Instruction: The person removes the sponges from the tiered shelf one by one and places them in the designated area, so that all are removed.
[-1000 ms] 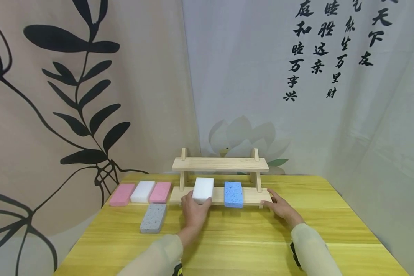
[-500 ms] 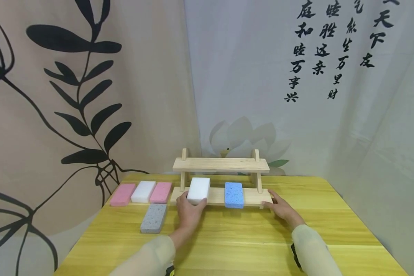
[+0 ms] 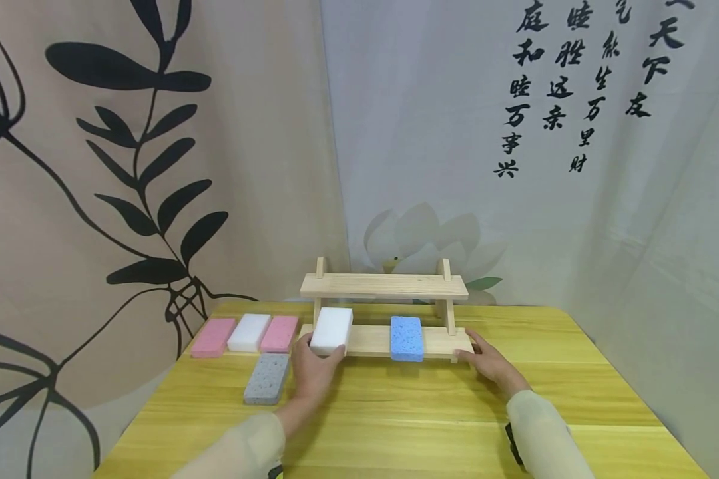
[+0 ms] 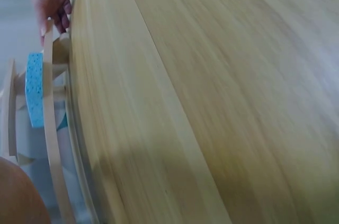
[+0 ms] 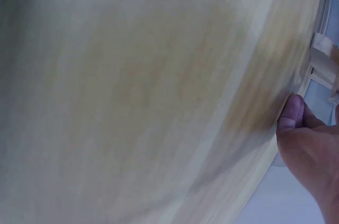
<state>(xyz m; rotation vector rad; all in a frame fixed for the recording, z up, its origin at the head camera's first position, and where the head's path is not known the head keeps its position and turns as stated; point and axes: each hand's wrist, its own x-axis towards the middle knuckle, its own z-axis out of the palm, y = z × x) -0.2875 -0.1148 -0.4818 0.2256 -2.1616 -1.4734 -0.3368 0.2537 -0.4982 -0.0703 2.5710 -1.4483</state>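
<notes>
My left hand (image 3: 314,374) grips a white sponge (image 3: 332,330) by its sides, thumb on the right and fingers on the left. The sponge overlaps the left part of the lower board of a two-tier wooden shelf (image 3: 368,340). Farther right on that board lies a speckled blue sponge (image 3: 406,338), its front end sticking out past the edge. My right hand (image 3: 492,362) pinches the right end of the lower board. The left wrist view shows that right hand's thumb and fingers on either face of the board, near the blue sponge (image 4: 35,89).
Left of the shelf, a pink sponge (image 3: 213,338), a white one (image 3: 248,332) and another pink one (image 3: 279,334) lie in a row. In front of them lies a speckled grey sponge (image 3: 266,379). A printed curtain (image 3: 407,133) hangs behind the wooden table (image 3: 431,426).
My left hand has slid left with the white sponge, away from the blue one and toward the left end of the lower board. The right hand keeps its hold on the board.
</notes>
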